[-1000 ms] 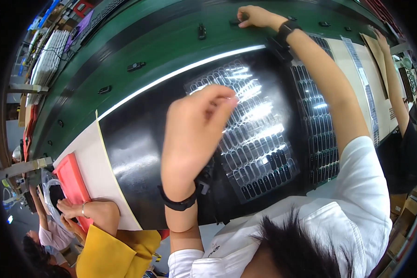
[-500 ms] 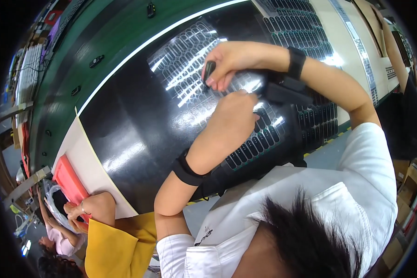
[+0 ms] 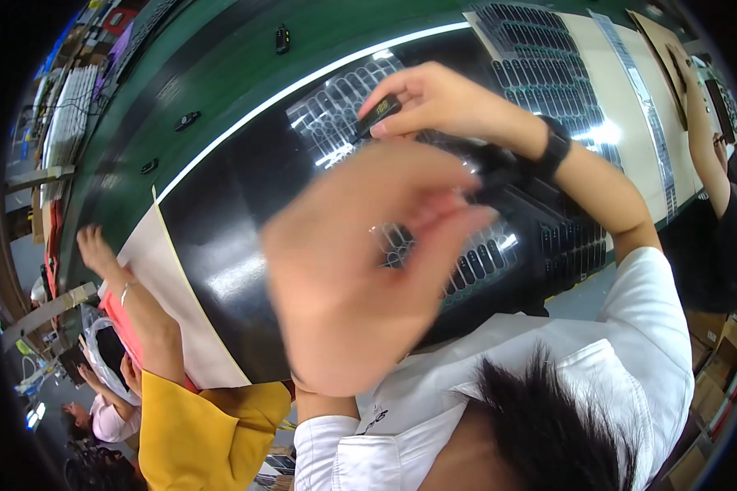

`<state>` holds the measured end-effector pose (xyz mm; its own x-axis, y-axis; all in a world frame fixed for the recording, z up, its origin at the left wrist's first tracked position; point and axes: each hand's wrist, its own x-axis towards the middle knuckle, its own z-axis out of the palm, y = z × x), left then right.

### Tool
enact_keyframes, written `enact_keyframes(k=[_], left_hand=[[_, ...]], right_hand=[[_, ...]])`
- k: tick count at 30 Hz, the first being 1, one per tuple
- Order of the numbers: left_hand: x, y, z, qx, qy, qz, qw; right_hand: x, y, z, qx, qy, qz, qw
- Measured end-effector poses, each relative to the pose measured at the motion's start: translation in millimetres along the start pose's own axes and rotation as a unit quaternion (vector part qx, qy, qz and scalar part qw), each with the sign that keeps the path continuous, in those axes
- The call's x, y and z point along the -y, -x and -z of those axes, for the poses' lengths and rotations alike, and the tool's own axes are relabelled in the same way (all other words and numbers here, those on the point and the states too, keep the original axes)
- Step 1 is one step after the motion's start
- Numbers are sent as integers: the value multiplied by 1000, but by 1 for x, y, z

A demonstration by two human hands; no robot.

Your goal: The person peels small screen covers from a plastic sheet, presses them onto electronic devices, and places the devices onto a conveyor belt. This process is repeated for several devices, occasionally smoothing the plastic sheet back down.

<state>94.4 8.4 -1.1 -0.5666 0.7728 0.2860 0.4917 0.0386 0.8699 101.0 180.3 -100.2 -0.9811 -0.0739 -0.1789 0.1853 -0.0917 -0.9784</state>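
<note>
My right hand [image 3: 418, 102] is closed around a small black oblong device [image 3: 382, 106] with a lit yellowish display. It is over a clear sheet of oval slots [image 3: 327, 114] on the black table mat [image 3: 221, 196]. My left hand [image 3: 360, 262] is raised close to the camera and looks large and smeared. Its fingers curve round toward the thumb; whether anything is between them cannot be made out. Below it, partly hidden, lies a clear sheet with black oval pieces [image 3: 479, 260].
More sheets of black oval pieces [image 3: 536, 82] lie at the right. Beyond the mat runs a green conveyor belt [image 3: 229, 106] carrying several black devices [image 3: 282, 39]. At the left, a co-worker in yellow [image 3: 196, 425] reaches a hand [image 3: 98, 250] toward the belt, near a red tray [image 3: 123, 327].
My left hand has lifted from beside the right hand toward the camera. The device in my right hand has turned, showing its lit display. The yellow-sleeved co-worker's arm has reached out toward the belt.
</note>
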Motion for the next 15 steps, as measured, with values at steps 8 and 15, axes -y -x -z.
enact_keyframes(k=[8,15], left_hand=[[0,-11,37,-186,196,112,956],[7,-15,40,-140,240,117,954]], right_hand=[[71,29,-38,-105,225,283,927],[80,38,-41,-117,258,348,894]])
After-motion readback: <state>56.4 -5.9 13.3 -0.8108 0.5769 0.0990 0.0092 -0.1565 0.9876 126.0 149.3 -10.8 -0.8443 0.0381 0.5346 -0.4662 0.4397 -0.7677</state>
